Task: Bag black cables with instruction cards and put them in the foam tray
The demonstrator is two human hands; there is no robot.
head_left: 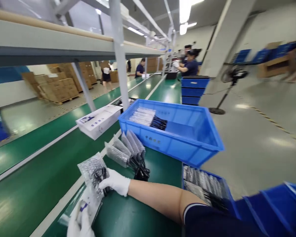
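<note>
My right hand [115,183], in a white glove, is closed around the black cable [100,175] of a bubble-wrapped pack [90,165]. Below it my left hand [81,221], also gloved, has its fingers on a flat white piece with a purple mark [84,206]; clear plastic lies beside it. The pack's lower end overlaps this white piece, so where one stops and the other starts is hard to see. Just beyond my right hand, several bubble-wrapped packs [124,148] lie fanned out on the green belt, their black cables [141,172] bunched together.
A large blue bin [162,141] holding wrapped packs [144,116] stands ahead. A white printed box [98,120] lies to its left, by a grey post [120,56]. At right, a smaller blue bin [228,194] holds more packs. Co-workers [191,67] stand farther down the line.
</note>
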